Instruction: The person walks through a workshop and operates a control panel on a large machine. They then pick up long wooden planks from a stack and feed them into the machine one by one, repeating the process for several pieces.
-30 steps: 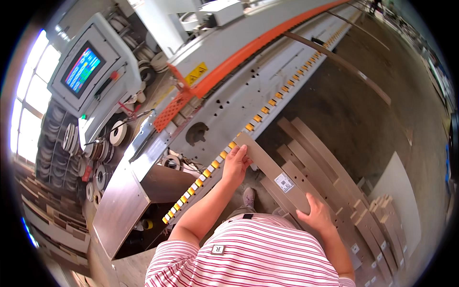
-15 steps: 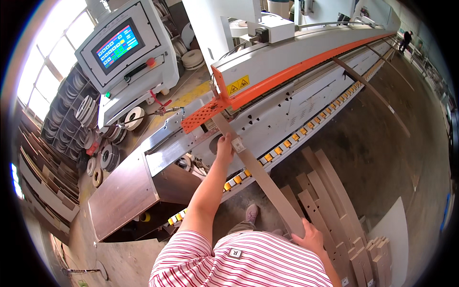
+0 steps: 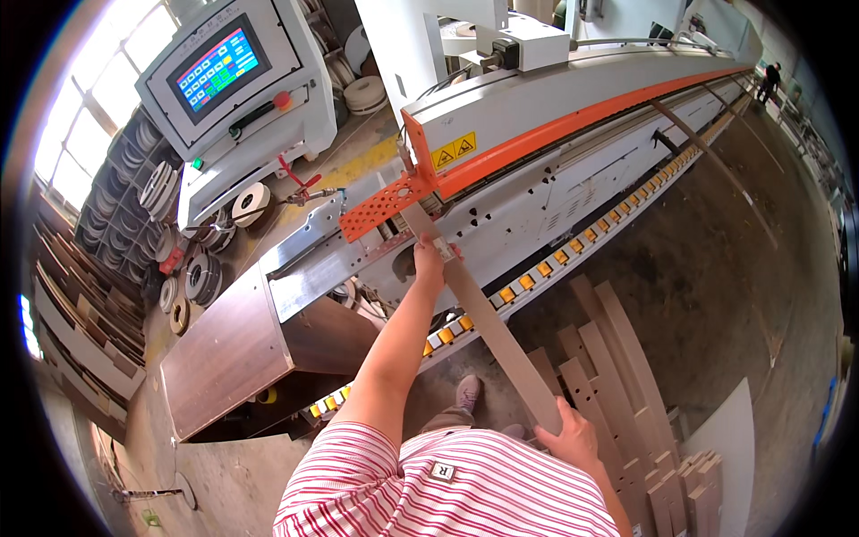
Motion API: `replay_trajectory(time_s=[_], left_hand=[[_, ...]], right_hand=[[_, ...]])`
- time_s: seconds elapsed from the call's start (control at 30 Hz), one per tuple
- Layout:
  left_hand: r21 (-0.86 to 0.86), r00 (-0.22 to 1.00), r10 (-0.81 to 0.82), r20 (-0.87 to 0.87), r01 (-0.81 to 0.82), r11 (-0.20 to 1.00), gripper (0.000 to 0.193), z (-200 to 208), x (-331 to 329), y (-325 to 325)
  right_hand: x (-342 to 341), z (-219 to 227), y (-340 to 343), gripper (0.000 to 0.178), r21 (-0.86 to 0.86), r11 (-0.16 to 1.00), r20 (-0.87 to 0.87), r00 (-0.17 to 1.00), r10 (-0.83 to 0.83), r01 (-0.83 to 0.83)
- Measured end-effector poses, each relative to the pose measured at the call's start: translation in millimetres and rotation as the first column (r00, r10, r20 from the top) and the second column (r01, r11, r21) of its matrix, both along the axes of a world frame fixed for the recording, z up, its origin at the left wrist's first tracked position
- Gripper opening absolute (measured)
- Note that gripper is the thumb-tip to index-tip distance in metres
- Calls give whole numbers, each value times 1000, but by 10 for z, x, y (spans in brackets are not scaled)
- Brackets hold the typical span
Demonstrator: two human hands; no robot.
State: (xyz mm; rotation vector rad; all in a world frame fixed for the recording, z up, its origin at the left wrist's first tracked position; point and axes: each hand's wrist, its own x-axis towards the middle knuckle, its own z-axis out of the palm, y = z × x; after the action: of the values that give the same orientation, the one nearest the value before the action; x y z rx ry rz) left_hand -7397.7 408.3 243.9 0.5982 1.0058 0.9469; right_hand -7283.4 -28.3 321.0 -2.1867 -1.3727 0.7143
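A long, narrow grey-brown board [image 3: 497, 333] slants across the front of an edge banding machine [image 3: 514, 116]. Its far end lies at the machine's infeed, beside the perforated orange guard [image 3: 380, 209]. My left hand [image 3: 430, 259] is closed round the board near that far end, fingers wrapped over its edge, partly covering a pale label. Down at the near end, my right hand [image 3: 573, 436] grips the board's corner, with the thumb on the upper face. The board's very tip by the guard is partly hidden.
Yellow-and-white rollers [image 3: 528, 282] line the machine's front rail. Stacked board strips [image 3: 617, 376] stand at lower right. A brown wooden cabinet [image 3: 228, 358] stands left of the infeed, a control panel [image 3: 219, 80] behind it. Long bars [image 3: 716, 166] stick out farther along. A person [image 3: 769, 80] stands far off.
The board has shifted slightly forward at the infeed. My left hand has moved up with it and now covers part of the label; my right hand has moved a little forward and left.
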Motion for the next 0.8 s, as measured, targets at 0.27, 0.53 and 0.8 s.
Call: replay_trajectory(time_s=[0.27, 0.53, 0.8], left_hand=[[8, 997, 54, -60, -53, 999, 46, -47, 66, 71], [-23, 998, 21, -63, -23, 999, 50, 22, 409, 102], [87, 998, -27, 49, 22, 996, 47, -299, 1177, 440]], right_hand=[[110, -3, 90, 70, -35, 999, -60, 998, 4, -6], [417, -91, 119, 71, 36, 999, -1, 1000, -11, 11], [1019, -169, 177, 78, 44, 999, 129, 991, -38, 33]])
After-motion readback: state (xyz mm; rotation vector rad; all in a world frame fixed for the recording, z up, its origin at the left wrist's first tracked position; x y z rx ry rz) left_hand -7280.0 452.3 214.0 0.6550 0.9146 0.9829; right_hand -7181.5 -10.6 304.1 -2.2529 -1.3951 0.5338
